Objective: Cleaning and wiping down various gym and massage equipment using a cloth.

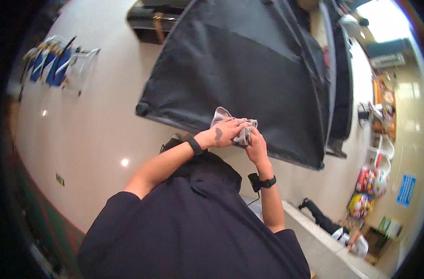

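A crumpled grey-brown cloth (245, 136) is bunched near the front edge of a large black sheet-like cover (229, 69). My left hand (227, 132) lies across the cloth with its fingers stretched to the right. My right hand (256, 144) grips the right side of the cloth, close to the left fingertips. Whatever lies under the black cover is hidden. A plain dark band (195, 145) circles my left wrist. On my right wrist a strap holds a small black device (254, 182) with a cable.
Glossy light tiles (103, 115) form the floor. A black box-like object (156, 21) stands beyond the cover. White-framed items with blue panels (55, 66) stand at left. At lower right, a person (337, 230) is beyond a pale ledge (323, 237). Colourful packages (362, 205) line the right wall.
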